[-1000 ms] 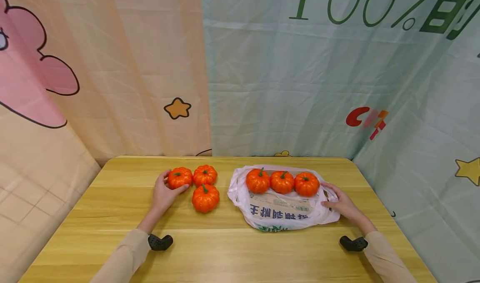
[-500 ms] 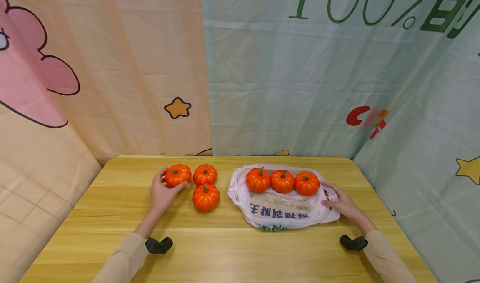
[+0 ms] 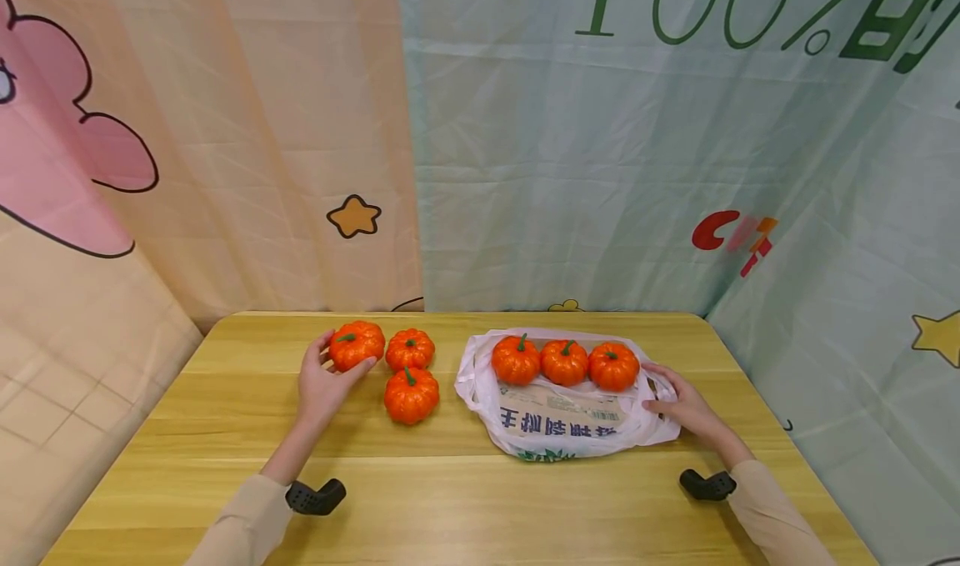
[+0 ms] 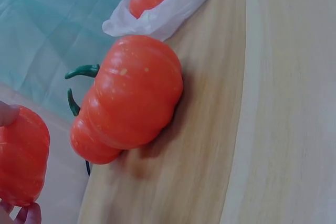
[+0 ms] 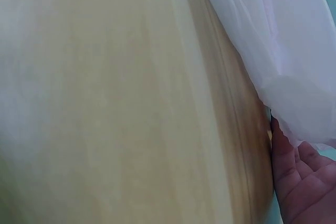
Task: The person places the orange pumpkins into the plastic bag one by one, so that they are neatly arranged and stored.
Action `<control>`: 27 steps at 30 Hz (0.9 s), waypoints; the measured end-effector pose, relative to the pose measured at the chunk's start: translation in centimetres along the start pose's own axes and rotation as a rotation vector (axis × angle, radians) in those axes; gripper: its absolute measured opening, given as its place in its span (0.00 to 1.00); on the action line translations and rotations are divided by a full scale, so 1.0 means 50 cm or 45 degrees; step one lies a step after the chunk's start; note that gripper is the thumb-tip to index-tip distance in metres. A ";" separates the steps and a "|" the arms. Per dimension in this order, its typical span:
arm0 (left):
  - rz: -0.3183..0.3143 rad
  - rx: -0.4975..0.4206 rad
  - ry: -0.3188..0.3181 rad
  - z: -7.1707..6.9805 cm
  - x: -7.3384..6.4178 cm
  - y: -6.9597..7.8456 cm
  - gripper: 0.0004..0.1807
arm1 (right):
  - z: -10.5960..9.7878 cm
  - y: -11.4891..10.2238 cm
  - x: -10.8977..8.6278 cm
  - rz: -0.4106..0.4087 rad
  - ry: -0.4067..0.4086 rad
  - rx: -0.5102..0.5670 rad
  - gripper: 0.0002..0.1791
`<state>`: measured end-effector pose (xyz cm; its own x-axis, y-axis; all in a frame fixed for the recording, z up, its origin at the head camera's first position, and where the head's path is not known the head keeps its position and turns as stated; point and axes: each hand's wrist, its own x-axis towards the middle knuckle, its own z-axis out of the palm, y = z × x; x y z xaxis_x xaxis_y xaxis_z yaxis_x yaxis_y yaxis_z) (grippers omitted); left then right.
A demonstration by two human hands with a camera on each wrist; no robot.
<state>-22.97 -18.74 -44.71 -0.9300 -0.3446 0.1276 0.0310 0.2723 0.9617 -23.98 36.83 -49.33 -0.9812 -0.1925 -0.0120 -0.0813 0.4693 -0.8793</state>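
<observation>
My left hand grips a small orange pumpkin with a green stem, thumb on one side and fingers on the other. In the left wrist view this pumpkin appears raised off the table. Just right of it, two more pumpkins, one at the back and one in front, stand on the wood. A white plastic bag lies with its mouth spread, and three pumpkins sit in a row there. My right hand holds the bag's right edge; some fingertips are hidden by the plastic.
The wooden table ends at a back edge against a printed fabric curtain. Another curtain hangs along the right side. A black wrist device is on the left arm, and a similar one on the right.
The gripped pumpkin has risen slightly and moved away from the two beside it, its stem tipping left. My left hand has shifted a little up and left. My right hand and the bag stay put.
</observation>
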 end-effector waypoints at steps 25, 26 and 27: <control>0.054 -0.067 -0.161 0.096 -0.056 0.104 0.45 | 0.003 -0.008 -0.004 -0.016 0.010 -0.028 0.38; 0.063 -0.073 -0.164 0.103 -0.059 0.106 0.45 | 0.003 -0.007 -0.004 -0.014 0.012 -0.023 0.38; 0.071 -0.077 -0.169 0.110 -0.061 0.107 0.45 | 0.002 -0.007 -0.004 -0.013 0.014 -0.021 0.38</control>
<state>-22.00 -11.29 -41.29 -0.9663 -0.2075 0.1522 0.1025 0.2320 0.9673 -23.75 36.60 -49.10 -0.9822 -0.1877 0.0021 -0.0939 0.4814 -0.8714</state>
